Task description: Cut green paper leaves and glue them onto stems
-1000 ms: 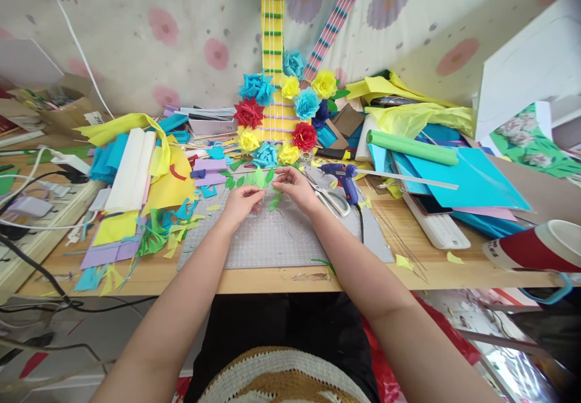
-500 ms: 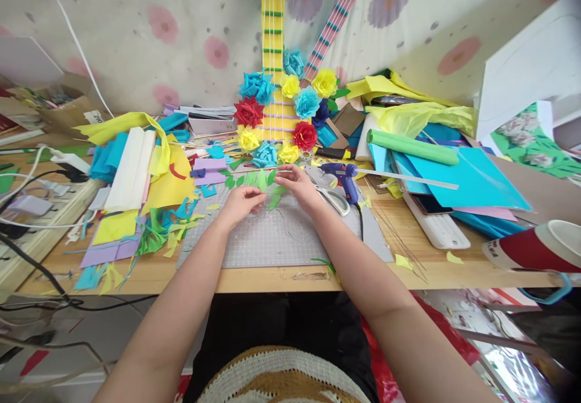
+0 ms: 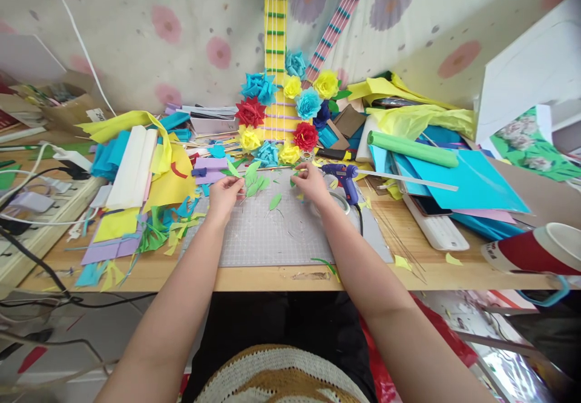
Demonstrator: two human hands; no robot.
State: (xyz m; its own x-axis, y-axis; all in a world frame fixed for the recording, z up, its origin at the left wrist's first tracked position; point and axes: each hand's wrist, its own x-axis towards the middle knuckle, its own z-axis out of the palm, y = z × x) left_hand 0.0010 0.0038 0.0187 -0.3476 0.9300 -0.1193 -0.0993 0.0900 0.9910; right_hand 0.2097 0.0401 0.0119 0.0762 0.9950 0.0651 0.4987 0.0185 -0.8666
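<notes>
My left hand is closed in a pinch on thin stems of green paper leaves, which fan out to the right of its fingertips. To the right, my right hand is held with fingers bent together, and a bit of green paper leaf shows at its fingertips, mostly covered. Between the hands, a single green leaf with a thin stem lies on the grey cutting mat. Under my right wrist, the scissors' handle is partly hidden.
A purple glue gun lies right of my right hand. Behind stands a yellow paper guitar with paper flowers. Paper scraps and crepe rolls crowd the left; blue sheets and a red-and-white cup are on the right.
My hands have moved apart, the left one leftward with the leaves now lifted and fanned at its fingertips, the right one slightly rightward. The single leaf between them now lies uncovered.
</notes>
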